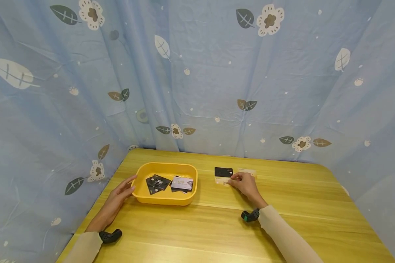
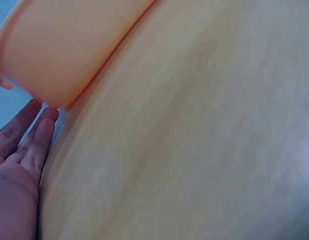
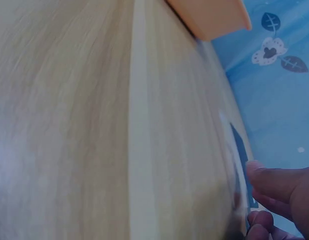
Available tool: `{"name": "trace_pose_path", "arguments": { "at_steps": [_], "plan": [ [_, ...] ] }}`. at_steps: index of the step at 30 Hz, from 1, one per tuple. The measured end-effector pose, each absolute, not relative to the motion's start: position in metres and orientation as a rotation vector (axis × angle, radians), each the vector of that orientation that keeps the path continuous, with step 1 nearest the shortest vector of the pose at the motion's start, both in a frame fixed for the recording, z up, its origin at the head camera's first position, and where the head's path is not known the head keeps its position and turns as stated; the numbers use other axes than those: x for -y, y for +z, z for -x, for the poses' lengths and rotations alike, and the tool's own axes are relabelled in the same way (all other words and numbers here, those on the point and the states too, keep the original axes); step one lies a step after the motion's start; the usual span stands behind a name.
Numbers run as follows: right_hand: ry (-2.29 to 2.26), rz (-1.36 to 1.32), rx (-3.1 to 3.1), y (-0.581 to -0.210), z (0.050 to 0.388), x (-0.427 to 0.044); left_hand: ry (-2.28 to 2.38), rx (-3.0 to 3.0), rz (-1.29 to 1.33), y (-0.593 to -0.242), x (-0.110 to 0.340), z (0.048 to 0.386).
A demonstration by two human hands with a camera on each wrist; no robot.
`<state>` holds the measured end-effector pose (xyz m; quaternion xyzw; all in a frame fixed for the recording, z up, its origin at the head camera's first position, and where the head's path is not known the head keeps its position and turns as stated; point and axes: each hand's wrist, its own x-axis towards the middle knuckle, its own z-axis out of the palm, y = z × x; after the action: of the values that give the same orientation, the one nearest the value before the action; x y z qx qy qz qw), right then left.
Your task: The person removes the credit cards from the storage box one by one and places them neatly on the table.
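My left hand (image 1: 118, 193) rests its fingertips against the left side of a yellow plastic basin (image 1: 164, 201), and its fingers look fairly straight in the left wrist view. Inside the basin, black cards (image 1: 158, 183) lie fanned on the left and a silver VIP card (image 1: 181, 183) tops a pile on the right. To the basin's right, my right hand (image 1: 247, 185) pinches the right edge of a pale card (image 1: 220, 180) between thumb and fingers. A black VIP card (image 1: 224, 171) lies just behind that card. Another pale card (image 1: 248, 171) sits behind the hand, partly hidden.
The wood-grain table (image 1: 197, 233) runs back to a blue curtain (image 1: 210, 73) with leaf and flower prints. The curtain also hangs along the left and right sides. A black wrist device (image 1: 110, 236) is strapped at the left wrist, another (image 1: 250, 215) at the right.
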<state>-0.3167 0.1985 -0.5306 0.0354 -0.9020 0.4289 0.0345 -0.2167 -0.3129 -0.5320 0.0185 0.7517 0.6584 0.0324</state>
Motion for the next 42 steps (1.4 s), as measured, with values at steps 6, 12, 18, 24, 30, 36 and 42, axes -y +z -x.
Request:
{"name": "trace_pose_path", "arguments": {
  "at_steps": [6,12,18,24,30,36,42],
  "plan": [
    [1.39,-0.156,2.732,-0.52,0.315,-0.19,2.023,-2.31,-0.05,-0.532,0.313,0.216],
    [1.501,-0.215,2.711,-0.504,0.314,-0.177,2.026,-2.313,-0.072,-0.532,0.313,0.217],
    [1.642,-0.256,2.667,-0.49,0.312,-0.162,2.027,-2.312,-0.095,-0.532,0.313,0.219],
    [1.791,-0.324,2.619,-0.48,0.31,-0.148,2.029,-2.315,-0.089,-0.533,0.313,0.218],
    [1.736,-0.38,2.627,-0.471,0.309,-0.131,2.023,-2.323,-0.086,-0.533,0.313,0.218],
    [1.697,-0.422,2.629,-0.464,0.309,-0.113,2.028,-2.32,-0.092,-0.533,0.314,0.218],
    [1.69,-0.494,2.628,-0.457,0.305,-0.095,2.032,-2.308,-0.091,-0.533,0.314,0.218]
  ]
}}
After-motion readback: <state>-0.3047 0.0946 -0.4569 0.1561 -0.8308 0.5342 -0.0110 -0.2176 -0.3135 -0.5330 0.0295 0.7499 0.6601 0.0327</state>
